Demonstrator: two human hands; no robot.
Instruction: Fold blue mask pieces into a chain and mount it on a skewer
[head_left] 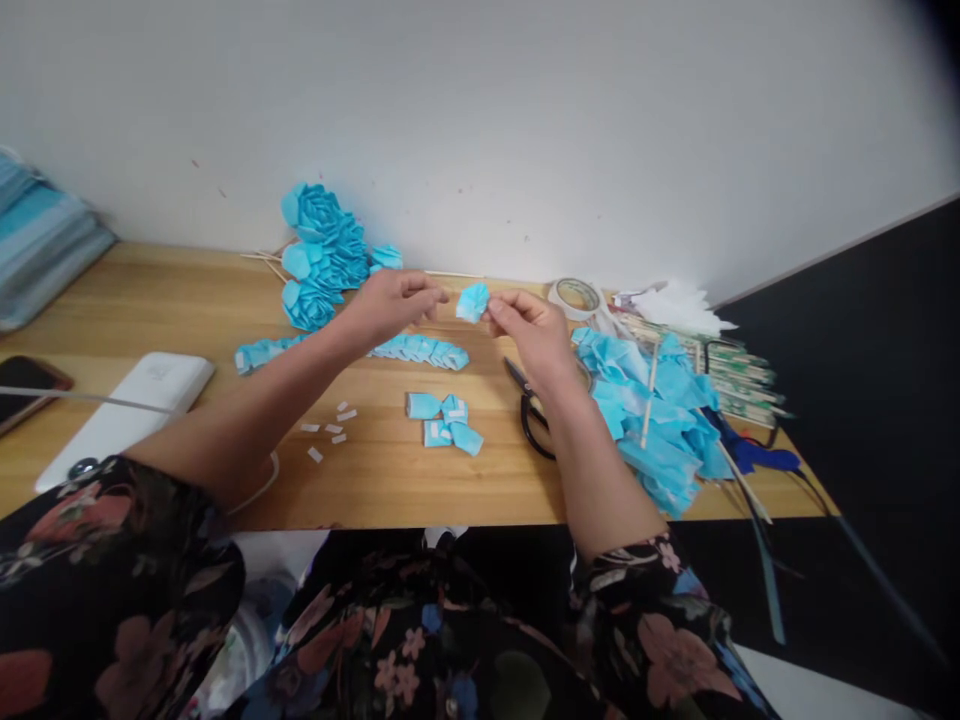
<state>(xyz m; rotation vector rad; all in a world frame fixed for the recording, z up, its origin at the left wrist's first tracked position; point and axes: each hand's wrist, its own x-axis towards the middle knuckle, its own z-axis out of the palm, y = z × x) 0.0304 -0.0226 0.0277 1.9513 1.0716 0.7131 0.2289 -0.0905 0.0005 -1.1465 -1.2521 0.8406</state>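
My right hand pinches a small light-blue crepe-paper flower piece by its right side, above the table. To its left, my left hand is near the piece but apart from it, fingers loosely bent and nothing visible in them. Beneath my hands, several small folded blue paper pieces lie with white tape bits on them. A row of overlapping blue petals stretches partly behind my left forearm. Finished-looking blue paper flowers on sticks lie behind my left hand.
Black-handled scissors lie partly under my right forearm. Crumpled blue paper, a tape roll and wrapped sticks crowd the right. Small white strips, a white power bank and a phone are leftward.
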